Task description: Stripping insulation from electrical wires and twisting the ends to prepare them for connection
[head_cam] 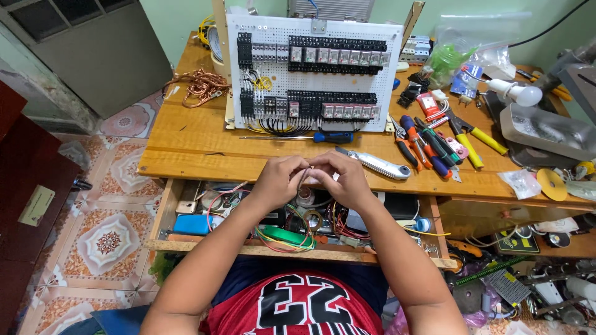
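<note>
My left hand (280,180) and my right hand (338,178) meet in front of me over the open drawer (186,245), fingertips pinched together on a thin wire (305,175) held between them. Both hands hover just before the front edge of the wooden workbench (186,149). Behind them stands a white perforated panel (313,74) carrying rows of black relays and terminal blocks with wiring. A blue-handled screwdriver (316,137) and a grey utility knife (375,164) lie on the bench just past my hands.
Several pliers and screwdrivers (428,146) lie at the right of the bench, with a light bulb (518,93) and plastic bags beyond. A copper wire tangle (198,84) lies at the back left. The drawer holds cables and small parts. Patterned floor tiles (105,242) are at left.
</note>
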